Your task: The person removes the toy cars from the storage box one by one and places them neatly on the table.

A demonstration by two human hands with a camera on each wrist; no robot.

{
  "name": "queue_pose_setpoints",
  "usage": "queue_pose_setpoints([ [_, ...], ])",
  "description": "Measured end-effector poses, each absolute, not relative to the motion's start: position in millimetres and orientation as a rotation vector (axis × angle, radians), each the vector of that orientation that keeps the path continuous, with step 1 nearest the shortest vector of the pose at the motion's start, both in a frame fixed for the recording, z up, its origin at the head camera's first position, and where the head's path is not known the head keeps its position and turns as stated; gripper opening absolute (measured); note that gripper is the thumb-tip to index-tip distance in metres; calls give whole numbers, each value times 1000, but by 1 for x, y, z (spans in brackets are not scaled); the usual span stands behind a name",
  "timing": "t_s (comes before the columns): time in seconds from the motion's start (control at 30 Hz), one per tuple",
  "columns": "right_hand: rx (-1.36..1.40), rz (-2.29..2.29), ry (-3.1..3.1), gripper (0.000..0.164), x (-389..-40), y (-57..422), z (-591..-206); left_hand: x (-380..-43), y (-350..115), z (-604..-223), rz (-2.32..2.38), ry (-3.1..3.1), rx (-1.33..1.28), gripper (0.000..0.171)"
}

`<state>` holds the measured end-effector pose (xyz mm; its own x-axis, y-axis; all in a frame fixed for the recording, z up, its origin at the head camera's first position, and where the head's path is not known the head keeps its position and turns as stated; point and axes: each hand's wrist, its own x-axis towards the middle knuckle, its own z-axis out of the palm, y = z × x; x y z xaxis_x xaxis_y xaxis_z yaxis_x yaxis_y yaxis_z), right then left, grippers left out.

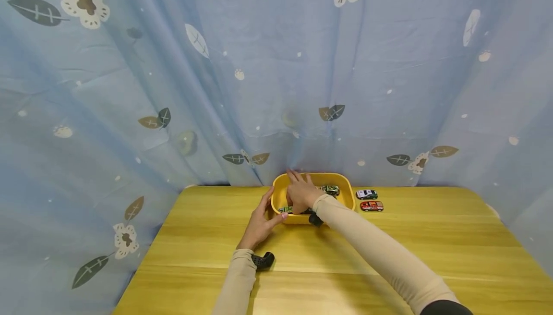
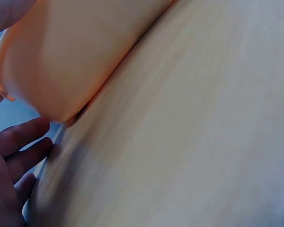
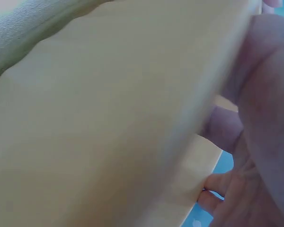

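Note:
A yellow plastic bin point(image 1: 298, 219) stands at the back of the table. My left hand point(image 1: 259, 224) holds its left front corner, thumb at the front rim and fingers along the left end. In the left wrist view the other fingers point(image 2: 26, 139) spread loosely by the bin's lower corner. My right hand point(image 1: 301, 194) reaches down inside the bin, some fingers extended at the back wall. A green toy car point(image 1: 283, 209) lies beside its lowered fingers, and a camouflage toy car point(image 1: 331, 190) sits further right inside. The front wall hides the right fingertips in the right wrist view; I cannot tell whether they pinch a car.
Right of the bin, a white and green toy car point(image 1: 366, 194) and a red toy car point(image 1: 372, 206) stand on the wooden table point(image 1: 432, 248). A blue patterned curtain point(image 1: 371, 127) hangs directly behind the bin. Black wrist cameras point(image 1: 263, 260) are strapped under both wrists.

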<state>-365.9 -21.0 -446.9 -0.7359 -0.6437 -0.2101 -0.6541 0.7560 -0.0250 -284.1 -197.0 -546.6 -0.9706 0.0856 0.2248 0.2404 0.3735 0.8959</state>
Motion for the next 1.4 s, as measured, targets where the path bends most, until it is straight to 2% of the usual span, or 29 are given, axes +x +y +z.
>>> queue_pose_setpoints([
  [0.27, -1005, 52, 2764, 14, -366, -22, -451, -283, -198, -546, -1665, -2484, -281, 92],
  [0.43, -1029, 19, 2762, 5, -366, -19, -451, -284, -197, -548, -1681, -2469, -281, 91],
  [0.63, -1088, 35, 2769, 22, -366, -8, -442, -284, -194, -549, -1674, -2484, -304, 92],
  [0.93, -1262, 23, 2880, 22, -365, 25, -411, -281, -197, -545, -1649, -2492, -268, 94],
  [1.4, -1218, -61, 2889, 32, -364, 95, -376, -289, -198, -549, -1627, -2505, -256, 94],
])
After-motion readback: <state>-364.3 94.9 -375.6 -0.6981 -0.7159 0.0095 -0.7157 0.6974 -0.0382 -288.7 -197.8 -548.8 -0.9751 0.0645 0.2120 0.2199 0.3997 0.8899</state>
